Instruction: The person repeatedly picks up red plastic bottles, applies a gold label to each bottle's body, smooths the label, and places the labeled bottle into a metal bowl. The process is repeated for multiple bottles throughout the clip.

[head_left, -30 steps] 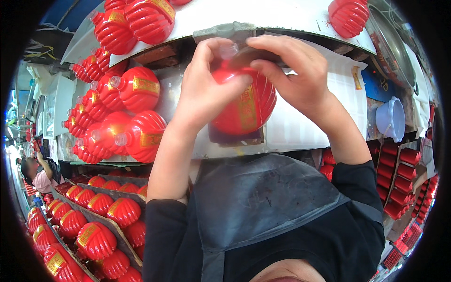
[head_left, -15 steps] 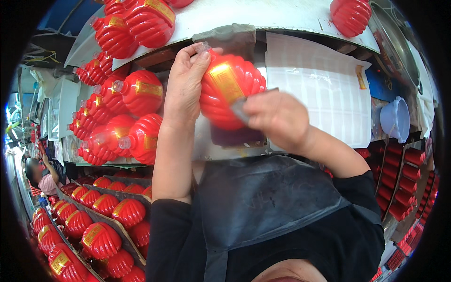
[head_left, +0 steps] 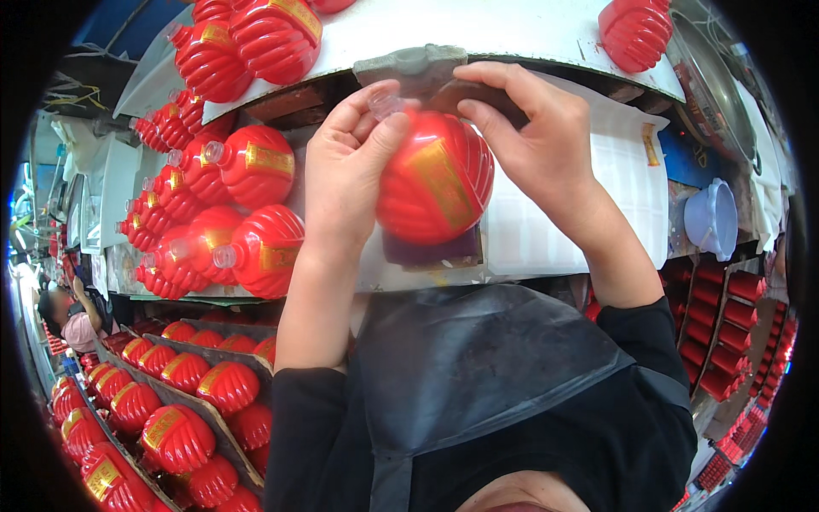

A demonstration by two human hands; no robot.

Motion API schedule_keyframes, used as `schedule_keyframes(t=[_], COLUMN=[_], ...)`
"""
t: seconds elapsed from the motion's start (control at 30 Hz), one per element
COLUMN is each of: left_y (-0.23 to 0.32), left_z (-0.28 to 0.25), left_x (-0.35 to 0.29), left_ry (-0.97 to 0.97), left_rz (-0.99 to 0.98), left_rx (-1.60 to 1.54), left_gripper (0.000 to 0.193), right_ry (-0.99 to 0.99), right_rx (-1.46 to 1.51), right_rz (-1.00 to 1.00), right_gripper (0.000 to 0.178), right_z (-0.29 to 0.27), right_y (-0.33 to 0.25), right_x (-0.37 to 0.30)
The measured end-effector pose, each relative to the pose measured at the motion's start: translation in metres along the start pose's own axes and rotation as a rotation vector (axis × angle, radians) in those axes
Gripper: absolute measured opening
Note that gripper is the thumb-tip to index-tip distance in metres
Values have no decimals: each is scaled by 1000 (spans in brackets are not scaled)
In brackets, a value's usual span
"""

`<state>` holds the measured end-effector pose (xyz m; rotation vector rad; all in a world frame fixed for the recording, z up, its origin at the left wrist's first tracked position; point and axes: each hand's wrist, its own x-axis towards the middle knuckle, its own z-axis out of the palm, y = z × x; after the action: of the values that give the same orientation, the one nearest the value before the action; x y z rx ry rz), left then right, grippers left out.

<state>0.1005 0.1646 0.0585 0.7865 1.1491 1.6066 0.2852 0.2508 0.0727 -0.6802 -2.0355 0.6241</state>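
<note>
My left hand (head_left: 348, 162) pinches the clear neck of a round red ribbed bottle (head_left: 409, 192) with a gold label facing up. The bottle is tilted, its body resting over a dark purple block (head_left: 431, 251) on the bench. My right hand (head_left: 542, 136) is lifted just beyond the bottle's upper right, thumb and forefinger apart. Between them shows a dark flat piece (head_left: 495, 96), partly hidden by the fingers; its kind cannot be made out. A grey slab (head_left: 409, 68) sits against the shelf edge behind the bottle neck.
More red labelled bottles (head_left: 261, 166) cluster on the bench at left, and others (head_left: 633, 32) stand on the white shelf. White label sheets (head_left: 589, 205) lie at right, beside a pale blue bucket (head_left: 711, 219). Crates of bottles (head_left: 179, 435) stand lower left; a person (head_left: 77, 320) is far left.
My right hand has moved from the bottle's label up and away past its upper right side. The bottle has turned slightly in my left hand, its label shifting right and down.
</note>
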Motion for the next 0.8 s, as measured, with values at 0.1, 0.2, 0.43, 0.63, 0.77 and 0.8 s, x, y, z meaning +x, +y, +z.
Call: schedule_keyframes(t=[0.1,0.2,0.43,0.63,0.77,0.8], left_y=[1,2,-4,-9,-14,-14], left_z=[4,5,10,12,13,14], left_x=[-6,-9,-16,-20,-21,-20], left_ry=[30,77,131,125,131,130], left_rz=[43,67,112,181,229,239], left_rx=[32,48,64,121,173,183], left_gripper=[38,36,34,35,33,32], right_ry=[-10,-78,84,49,83,95], right_rx=[-177,-120,87,279,-15,-107], right_rz=[-359,-560,176,425,-93,-317], right_gripper=[32,21,27,28,24,24], right_z=[-4,0,-2,-4,-4,-4], right_y=[-16,-30,-29,-21,-21,-24], right_x=[-13,-27,-26,-29,-37,-42])
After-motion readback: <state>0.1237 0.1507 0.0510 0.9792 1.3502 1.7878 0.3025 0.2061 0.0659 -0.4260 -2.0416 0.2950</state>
